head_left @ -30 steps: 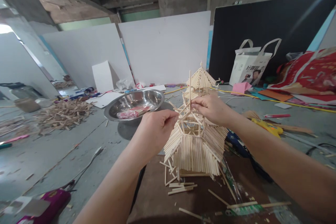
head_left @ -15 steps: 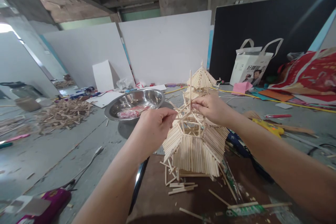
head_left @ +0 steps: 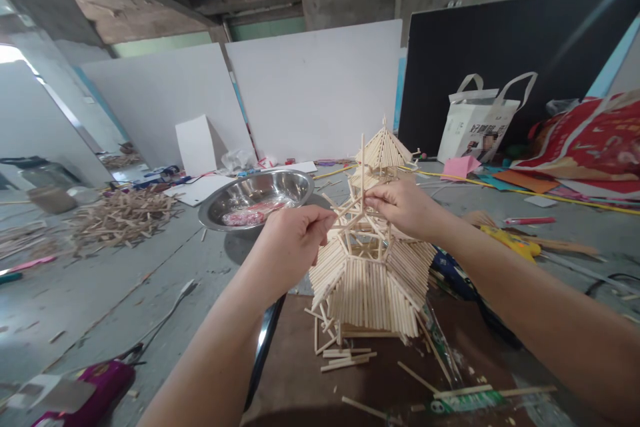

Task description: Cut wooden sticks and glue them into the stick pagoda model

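A model building of thin wooden sticks (head_left: 373,290) stands on a brown board (head_left: 290,360), with a wide slatted roof and an open stick frame above it. My left hand (head_left: 300,237) pinches the end of a thin stick (head_left: 343,215) at the frame's upper left. On the other side, my right hand (head_left: 395,203) has its fingertips closed on an upright stick (head_left: 363,160) that rises above the frame. Behind it is a small pointed stick roof (head_left: 384,147). Several loose sticks (head_left: 347,360) lie at the model's front.
Left of the model sits a metal bowl (head_left: 215,207) holding plastic-wrapped items. A stick pile (head_left: 127,217) and a purple tool (head_left: 105,387) are farther left. On the right are a yellow glue gun (head_left: 510,243), a white bag (head_left: 475,127) and coloured paper (head_left: 530,182).
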A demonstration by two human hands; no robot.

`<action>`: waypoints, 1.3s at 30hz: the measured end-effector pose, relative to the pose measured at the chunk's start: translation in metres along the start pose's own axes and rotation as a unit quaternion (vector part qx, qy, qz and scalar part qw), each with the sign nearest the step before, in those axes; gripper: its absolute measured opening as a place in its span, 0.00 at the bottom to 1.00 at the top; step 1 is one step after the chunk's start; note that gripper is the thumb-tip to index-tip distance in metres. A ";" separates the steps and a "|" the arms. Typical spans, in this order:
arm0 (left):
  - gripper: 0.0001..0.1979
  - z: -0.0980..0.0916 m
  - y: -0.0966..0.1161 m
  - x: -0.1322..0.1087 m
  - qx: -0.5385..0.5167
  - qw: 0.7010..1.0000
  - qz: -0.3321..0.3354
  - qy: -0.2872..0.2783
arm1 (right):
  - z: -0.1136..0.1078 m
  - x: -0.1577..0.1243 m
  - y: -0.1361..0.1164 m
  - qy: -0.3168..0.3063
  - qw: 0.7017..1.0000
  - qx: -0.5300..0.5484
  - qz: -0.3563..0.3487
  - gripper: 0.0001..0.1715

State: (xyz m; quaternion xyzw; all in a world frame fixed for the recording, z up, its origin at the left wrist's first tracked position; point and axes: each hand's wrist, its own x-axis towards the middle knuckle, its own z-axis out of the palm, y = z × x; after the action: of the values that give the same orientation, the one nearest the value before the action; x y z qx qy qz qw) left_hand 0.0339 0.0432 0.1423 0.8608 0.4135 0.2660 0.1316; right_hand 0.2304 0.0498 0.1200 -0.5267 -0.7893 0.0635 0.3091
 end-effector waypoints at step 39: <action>0.11 0.017 -0.007 -0.014 0.007 0.994 -0.018 0.105 | 0.001 -0.002 0.000 0.005 1.000 0.010 -0.001 0.13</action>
State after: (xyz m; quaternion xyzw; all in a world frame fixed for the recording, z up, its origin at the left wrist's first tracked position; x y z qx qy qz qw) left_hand 0.0316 0.0364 0.1204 0.8215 0.4426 0.3490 0.0860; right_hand 0.2305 0.0484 0.1186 -0.5232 -0.7875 0.0680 0.3186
